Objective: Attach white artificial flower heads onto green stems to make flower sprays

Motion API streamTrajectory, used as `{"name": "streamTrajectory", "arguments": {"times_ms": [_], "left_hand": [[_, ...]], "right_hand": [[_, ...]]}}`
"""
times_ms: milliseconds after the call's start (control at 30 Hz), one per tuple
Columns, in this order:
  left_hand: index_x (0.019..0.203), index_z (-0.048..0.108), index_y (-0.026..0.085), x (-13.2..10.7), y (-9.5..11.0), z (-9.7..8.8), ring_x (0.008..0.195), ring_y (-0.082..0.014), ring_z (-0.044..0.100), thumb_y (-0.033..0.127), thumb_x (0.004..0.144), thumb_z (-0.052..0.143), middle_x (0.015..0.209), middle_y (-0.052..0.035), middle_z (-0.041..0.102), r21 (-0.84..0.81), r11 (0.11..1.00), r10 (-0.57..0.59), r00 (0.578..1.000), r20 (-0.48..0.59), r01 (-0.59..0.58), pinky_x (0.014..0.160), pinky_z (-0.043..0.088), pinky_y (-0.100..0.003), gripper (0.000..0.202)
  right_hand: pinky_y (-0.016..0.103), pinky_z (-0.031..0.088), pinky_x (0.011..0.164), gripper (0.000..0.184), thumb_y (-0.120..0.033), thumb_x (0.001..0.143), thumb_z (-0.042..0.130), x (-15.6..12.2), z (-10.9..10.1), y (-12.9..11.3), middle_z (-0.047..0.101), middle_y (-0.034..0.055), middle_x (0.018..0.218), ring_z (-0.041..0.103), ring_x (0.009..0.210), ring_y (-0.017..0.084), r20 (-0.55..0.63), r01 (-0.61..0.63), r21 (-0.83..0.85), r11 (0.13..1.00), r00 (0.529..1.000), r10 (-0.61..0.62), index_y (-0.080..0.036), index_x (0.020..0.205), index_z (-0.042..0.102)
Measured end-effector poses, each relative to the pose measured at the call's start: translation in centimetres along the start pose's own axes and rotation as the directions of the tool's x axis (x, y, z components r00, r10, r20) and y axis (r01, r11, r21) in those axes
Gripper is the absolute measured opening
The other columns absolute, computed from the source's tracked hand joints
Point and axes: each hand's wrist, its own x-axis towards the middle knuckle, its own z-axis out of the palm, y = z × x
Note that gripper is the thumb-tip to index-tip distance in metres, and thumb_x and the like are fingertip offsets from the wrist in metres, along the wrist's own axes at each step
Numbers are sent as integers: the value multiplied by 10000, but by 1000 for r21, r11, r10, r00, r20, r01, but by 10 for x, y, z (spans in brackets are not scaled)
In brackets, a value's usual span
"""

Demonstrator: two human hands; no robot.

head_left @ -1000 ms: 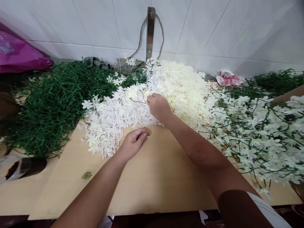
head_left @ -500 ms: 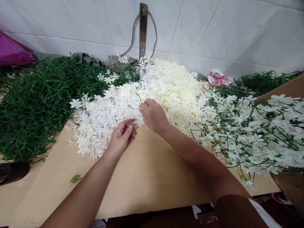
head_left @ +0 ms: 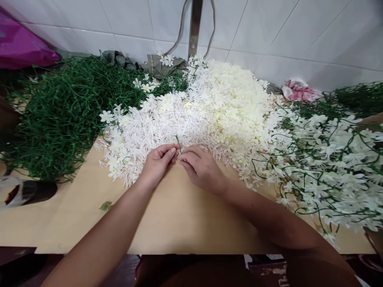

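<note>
A thin green plastic stem (head_left: 178, 142) stands up between my fingertips at the front of the white pile. My left hand (head_left: 160, 162) pinches it with thumb and forefinger. My right hand (head_left: 201, 166) is closed close beside it, its fingertips almost meeting the left ones; what they grip is hidden. Just beyond both hands lie thin white flower stamens (head_left: 176, 123), heaped together. Cream-white artificial petals (head_left: 236, 103) are piled behind and to the right of them.
Green plastic stems (head_left: 66, 107) form a big heap at left. Flowered stems (head_left: 326, 167) pile up at right. A cup of dark liquid (head_left: 32, 192) stands at the left edge, near a small leaf (head_left: 105, 205) on the cardboard (head_left: 179, 223). Behind are a pink bag (head_left: 24, 40) and tiled wall (head_left: 269, 32).
My right hand has come down and back from over the white pile to meet my left hand. The green stem is now upright between the fingertips. The view has shifted.
</note>
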Motion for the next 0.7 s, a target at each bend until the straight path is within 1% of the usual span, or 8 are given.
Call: {"name": "streamTrajectory", "arguments": {"times_ms": [133, 233, 300, 367, 433, 500, 600, 700], "left_hand": [[807, 626, 157, -2, 1, 1, 521, -64, 503, 439, 644, 834, 635, 38, 597, -62, 996, 56, 998, -30, -57, 487, 370, -190, 386], [896, 646, 163, -1, 1, 0, 557, -71, 549, 475, 659, 824, 726, 19, 645, -91, 994, 61, 998, -4, -61, 519, 416, -199, 431], [923, 676, 158, -1, 0, -1, 567, -73, 549, 490, 666, 817, 734, 7, 661, -65, 997, 52, 998, 22, -51, 542, 433, -203, 442], [865, 703, 146, -1, 1, -2, 549, -70, 527, 497, 673, 809, 686, 4, 647, -34, 998, 47, 998, 41, -46, 539, 424, -203, 414], [800, 720, 138, -2, 2, -4, 522, -64, 495, 491, 682, 803, 632, 9, 615, -22, 998, 53, 998, 27, -53, 524, 403, -204, 381], [796, 736, 140, -2, 4, -5, 506, -61, 472, 481, 691, 798, 615, 11, 601, -24, 997, 70, 997, -18, -71, 506, 381, -206, 363], [828, 749, 149, -1, 6, -6, 478, -59, 442, 498, 688, 796, 579, 18, 585, -26, 995, 93, 993, -79, -95, 470, 343, -204, 378], [803, 743, 152, -1, 6, -7, 452, -53, 422, 521, 664, 808, 540, 28, 565, -5, 994, 108, 992, -62, -108, 451, 326, -199, 400]], "right_hand": [[318, 557, 787, 168, -148, 932, 485, -2, -3, -4, 651, 100, 976, 631, 923, 171, -73, -96, 166, 981, 991, 109, -162, 1015, 631], [314, 562, 816, 167, -133, 917, 507, -4, -4, -10, 660, 93, 985, 644, 938, 161, -84, -100, 242, 965, 989, 123, -174, 1021, 631], [318, 562, 845, 170, -128, 911, 517, -7, -3, -14, 665, 97, 1003, 650, 958, 161, -62, -93, 259, 961, 992, 113, -176, 1029, 631], [322, 565, 853, 178, -125, 908, 518, -11, -2, -15, 666, 102, 1008, 652, 967, 164, -20, -107, 288, 952, 993, 118, -175, 1038, 629], [322, 572, 824, 181, -125, 906, 516, -16, -2, -13, 659, 109, 1017, 652, 952, 167, 27, -138, 337, 931, 990, 137, -173, 1038, 629], [333, 576, 795, 172, -131, 902, 514, -19, -3, -8, 650, 114, 1035, 647, 947, 176, 78, -172, 356, 919, 985, 154, -180, 1018, 632], [363, 567, 789, 153, -144, 894, 516, -16, -4, 3, 643, 119, 1031, 636, 927, 195, 157, -261, 263, 929, 962, 225, -174, 976, 641], [412, 537, 839, 164, -171, 862, 578, -5, 0, 11, 640, 147, 1019, 618, 934, 239, 240, -359, 25, 933, 908, 343, -128, 1000, 655]]}}
